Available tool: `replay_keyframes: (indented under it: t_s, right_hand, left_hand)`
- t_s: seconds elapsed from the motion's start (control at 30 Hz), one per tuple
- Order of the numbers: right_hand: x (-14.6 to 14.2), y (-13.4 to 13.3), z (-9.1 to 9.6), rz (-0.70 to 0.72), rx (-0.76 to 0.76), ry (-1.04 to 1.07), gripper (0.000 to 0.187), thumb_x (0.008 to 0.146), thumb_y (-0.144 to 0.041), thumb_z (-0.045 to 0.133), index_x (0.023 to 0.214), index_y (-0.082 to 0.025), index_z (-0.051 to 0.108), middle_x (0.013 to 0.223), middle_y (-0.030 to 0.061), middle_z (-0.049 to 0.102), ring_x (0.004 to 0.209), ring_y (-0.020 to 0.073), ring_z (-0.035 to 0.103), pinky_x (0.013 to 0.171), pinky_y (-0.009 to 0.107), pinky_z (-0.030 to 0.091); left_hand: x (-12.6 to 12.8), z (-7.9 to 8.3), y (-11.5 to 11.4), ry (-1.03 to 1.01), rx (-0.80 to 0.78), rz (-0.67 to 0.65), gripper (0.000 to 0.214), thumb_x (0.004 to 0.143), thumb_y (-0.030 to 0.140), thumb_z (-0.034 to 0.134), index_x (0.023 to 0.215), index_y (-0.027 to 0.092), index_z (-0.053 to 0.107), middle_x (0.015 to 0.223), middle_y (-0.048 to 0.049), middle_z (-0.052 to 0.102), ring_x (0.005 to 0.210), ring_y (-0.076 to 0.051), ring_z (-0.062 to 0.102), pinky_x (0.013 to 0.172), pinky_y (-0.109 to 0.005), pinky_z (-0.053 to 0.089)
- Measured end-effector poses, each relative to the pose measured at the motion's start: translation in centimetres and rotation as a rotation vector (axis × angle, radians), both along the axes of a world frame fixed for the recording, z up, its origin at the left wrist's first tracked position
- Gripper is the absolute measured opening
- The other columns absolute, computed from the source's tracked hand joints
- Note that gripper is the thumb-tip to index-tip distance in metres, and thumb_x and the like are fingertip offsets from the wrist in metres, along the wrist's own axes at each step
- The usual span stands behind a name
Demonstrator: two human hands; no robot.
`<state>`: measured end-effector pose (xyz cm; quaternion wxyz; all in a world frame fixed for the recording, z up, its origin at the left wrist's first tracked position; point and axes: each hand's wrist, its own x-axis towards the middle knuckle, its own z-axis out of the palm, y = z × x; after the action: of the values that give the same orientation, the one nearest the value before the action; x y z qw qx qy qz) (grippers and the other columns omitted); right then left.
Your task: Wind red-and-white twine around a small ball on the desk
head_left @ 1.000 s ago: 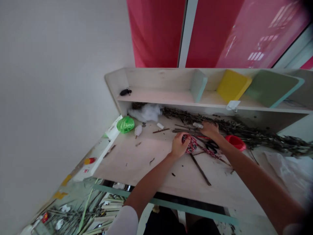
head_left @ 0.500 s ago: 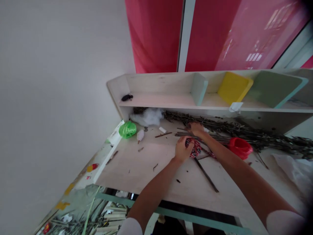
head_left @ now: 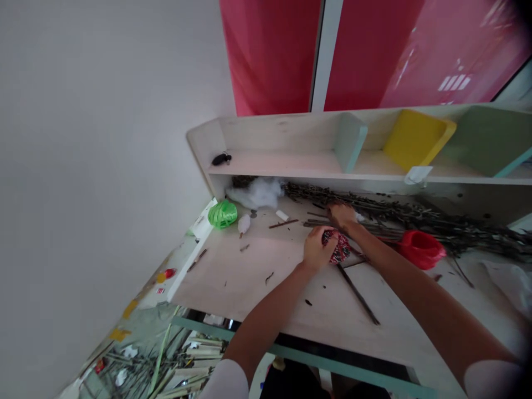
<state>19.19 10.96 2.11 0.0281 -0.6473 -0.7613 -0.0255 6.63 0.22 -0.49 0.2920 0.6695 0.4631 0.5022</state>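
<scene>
Near the back edge of the desk (head_left: 236, 266), a red patterned cloth (head_left: 339, 247) is cupped by the curled left hand (head_left: 316, 249), while thin twigs (head_left: 318, 224) are pinched by the right hand (head_left: 341, 216).

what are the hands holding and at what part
The left hand grips the near edge of a red-and-black patterned cloth bundle; the right hand lies over thin dark twigs partway along, its grip unclear.

The bare right hand (head_left: 341, 216) sits closer to the bare left hand (head_left: 316, 249) than before, and the red plastic tub (head_left: 420, 249) shows more fully beside the right forearm (head_left: 399, 271).
</scene>
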Motion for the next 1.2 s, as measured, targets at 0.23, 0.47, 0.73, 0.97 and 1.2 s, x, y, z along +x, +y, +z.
replay_keyframes:
  t_s: [0.23, 0.47, 0.73, 0.97, 1.2]
  right_hand:
    - [-0.4, 0.1, 0.2, -0.073, 0.007, 0.119, 0.028, 0.084, -0.022, 0.049, 0.106, -0.015, 0.065, 0.114, 0.0173, 0.066, 0.104, 0.0258, 0.062, 0.084, 0.036, 0.045]
    - [-0.8, 0.1, 0.4, -0.041, 0.024, 0.056, 0.026, 0.085, -0.022, 0.048, 0.101, -0.015, 0.067, 0.107, 0.0156, 0.069, 0.102, 0.0268, 0.062, 0.086, 0.036, 0.042]
    - [-0.1, -0.8, 1.8, 0.031, 0.129, 0.035, 0.032, 0.089, -0.021, 0.044, 0.103, -0.02, 0.072, 0.103, 0.0115, 0.072, 0.101, 0.0244, 0.063, 0.096, 0.038, 0.035]
    - [2.6, -4.8, 3.0, -0.056, 0.345, 0.375, 0.029, 0.09, -0.031, 0.048, 0.1, -0.023, 0.074, 0.103, 0.0071, 0.073, 0.103, 0.0254, 0.06, 0.096, 0.04, 0.035]
    - [4.3, -10.0, 1.0, -0.272, 0.61, 0.684, 0.028, 0.09, -0.033, 0.049, 0.095, -0.021, 0.074, 0.101, 0.0084, 0.073, 0.107, 0.0244, 0.06, 0.106, 0.043, 0.03]
  left_hand:
    - [0.1, -0.3, 0.1, 0.006, 0.007, 0.006, 0.014, 0.086, 0.027, 0.056, 0.097, 0.021, 0.063, 0.098, -0.0044, 0.068, 0.096, -0.018, 0.062, 0.092, -0.033, 0.048]
    - [0.1, -0.3, 0.1, 0.002, 0.009, 0.006, 0.014, 0.086, 0.028, 0.056, 0.096, 0.022, 0.064, 0.098, -0.0039, 0.069, 0.095, -0.018, 0.063, 0.092, -0.033, 0.049]
    - [0.0, 0.0, 0.0, 0.009, 0.008, 0.013, 0.014, 0.086, 0.027, 0.057, 0.096, 0.02, 0.063, 0.098, -0.0046, 0.069, 0.095, -0.018, 0.063, 0.091, -0.033, 0.049]
    - [-0.3, 0.2, 0.2, -0.088, 0.001, 0.03, 0.028, 0.085, 0.045, 0.059, 0.098, 0.02, 0.062, 0.1, -0.0063, 0.069, 0.097, -0.019, 0.064, 0.093, -0.034, 0.048]
    - [-0.7, 0.7, 0.6, -0.258, 0.04, 0.085, 0.036, 0.09, 0.051, 0.048, 0.101, 0.018, 0.06, 0.101, -0.0076, 0.067, 0.096, -0.016, 0.063, 0.092, -0.031, 0.048]
